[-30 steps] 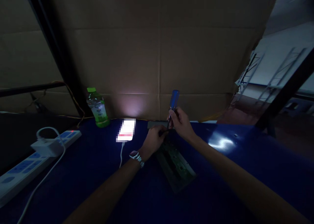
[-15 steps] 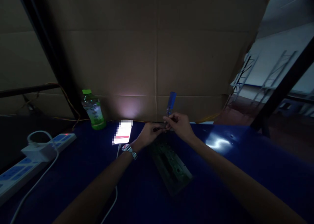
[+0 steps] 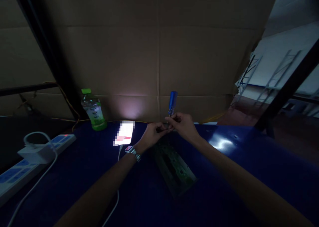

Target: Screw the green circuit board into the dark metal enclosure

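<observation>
A screwdriver (image 3: 172, 101) with a clear blue handle stands nearly upright at the far side of the table. My right hand (image 3: 183, 123) is closed, its fingertips pinching the screwdriver below the handle. My left hand (image 3: 153, 133), with a metal-band watch on the wrist, is closed too. Its fingertips meet those of my right hand around the lower end of the tool; what they hold there is too dark to make out. Just this side of the hands, a green circuit board (image 3: 174, 167) lies slanted on the blue table (image 3: 214, 193).
A lit phone (image 3: 125, 133) lies left of my hands, its white cable (image 3: 118, 197) running towards me. Further left stand a green-capped bottle (image 3: 94, 112) and a power strip (image 3: 32, 165) with a charger (image 3: 37, 153). A cardboard wall (image 3: 119, 61) rises behind the table.
The screwdriver handle has turned slightly more upright and shifted a little left. Both hands stay together in about the same place, and the board lies where it was.
</observation>
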Available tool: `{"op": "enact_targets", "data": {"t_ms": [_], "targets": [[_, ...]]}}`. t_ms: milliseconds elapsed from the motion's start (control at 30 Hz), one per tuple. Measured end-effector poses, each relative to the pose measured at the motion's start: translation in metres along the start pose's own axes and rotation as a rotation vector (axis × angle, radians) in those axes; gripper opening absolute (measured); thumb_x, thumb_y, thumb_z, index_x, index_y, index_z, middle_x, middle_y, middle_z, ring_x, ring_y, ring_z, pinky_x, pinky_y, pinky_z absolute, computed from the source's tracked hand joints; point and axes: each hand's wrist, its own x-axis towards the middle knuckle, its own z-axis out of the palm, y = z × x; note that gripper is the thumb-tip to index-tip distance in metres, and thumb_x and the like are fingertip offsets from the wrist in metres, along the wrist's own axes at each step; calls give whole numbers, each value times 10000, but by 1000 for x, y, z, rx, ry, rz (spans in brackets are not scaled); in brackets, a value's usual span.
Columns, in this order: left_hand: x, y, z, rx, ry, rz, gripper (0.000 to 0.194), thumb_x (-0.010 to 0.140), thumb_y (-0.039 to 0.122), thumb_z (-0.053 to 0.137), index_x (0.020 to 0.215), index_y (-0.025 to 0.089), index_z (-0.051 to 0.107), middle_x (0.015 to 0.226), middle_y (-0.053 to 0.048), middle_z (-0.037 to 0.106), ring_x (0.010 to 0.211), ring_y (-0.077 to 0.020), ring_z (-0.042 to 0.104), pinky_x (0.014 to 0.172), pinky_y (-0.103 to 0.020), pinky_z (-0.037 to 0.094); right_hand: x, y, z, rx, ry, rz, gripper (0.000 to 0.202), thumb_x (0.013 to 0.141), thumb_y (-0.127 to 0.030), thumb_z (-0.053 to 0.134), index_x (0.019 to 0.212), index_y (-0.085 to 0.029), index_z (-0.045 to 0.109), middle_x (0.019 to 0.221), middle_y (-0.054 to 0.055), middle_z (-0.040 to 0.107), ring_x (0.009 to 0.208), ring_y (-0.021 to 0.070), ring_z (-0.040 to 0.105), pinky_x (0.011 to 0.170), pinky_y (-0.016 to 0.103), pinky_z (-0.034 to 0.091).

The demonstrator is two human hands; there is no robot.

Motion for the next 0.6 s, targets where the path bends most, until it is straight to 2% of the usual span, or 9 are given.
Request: {"op": "enact_targets", "data": {"t_ms": [67, 167, 267, 333, 400, 500, 600], "targets": [[-2, 0, 0, 23, -15, 24, 169, 813, 298, 658, 740, 146, 662, 749, -28, 672, 715, -154, 588, 688, -266, 451, 1, -3, -2, -17, -55, -10, 277, 810, -433, 653, 742, -167, 619, 571, 23, 644, 508, 171, 648, 518, 303, 552], [-5, -2, -1, 58, -112, 52, 157, 876, 258, 581, 881, 164, 707, 892, -48, 713, 819, -180, 630, 777, -295, 467, 0, -6, -6, -39, -133, -26, 277, 844, -421, 609, 761, -158, 636, 592, 24, 645, 542, 163, 655, 542, 295, 555], [-6, -3, -2, 104, -162, 43, 201, 898, 247, 542, 860, 163, 720, 838, -34, 714, 781, -178, 635, 742, -286, 467, 0, -6, -8, -41, -185, -35, 272, 863, -407, 582, 793, -153, 649, 615, 25, 647, 561, 156, 653, 566, 299, 564], [-6, -4, -1, 140, -127, 36, 187, 879, 247, 569, 815, 163, 724, 791, -23, 710, 744, -173, 625, 712, -276, 457, 0, -3, -7, -37, -174, -33, 268, 863, -408, 580, 822, -154, 656, 656, 33, 660, 571, 155, 650, 569, 305, 570], [-6, -3, 2, 156, -57, 38, 160, 857, 246, 603, 797, 163, 726, 781, -21, 709, 729, -168, 615, 704, -274, 447, 0, -1, -5, -48, -110, -32, 259, 831, -417, 621, 836, -161, 658, 702, 41, 674, 580, 160, 648, 545, 304, 565], [-7, -1, 6, 138, 27, 15, 138, 827, 239, 640, 760, 149, 719, 754, -23, 700, 694, -159, 598, 675, -269, 430, -1, 0, -2, -66, -14, -32, 270, 768, -434, 695, 752, -171, 636, 667, 32, 663, 557, 164, 637, 517, 297, 546], [-7, 0, 9, 127, 63, -21, 167, 810, 249, 662, 687, 140, 692, 688, -16, 673, 652, -151, 575, 636, -263, 411, -2, -2, -2, -66, -45, -33, 280, 796, -433, 672, 701, -177, 609, 619, 22, 646, 543, 163, 634, 537, 302, 545]]}}
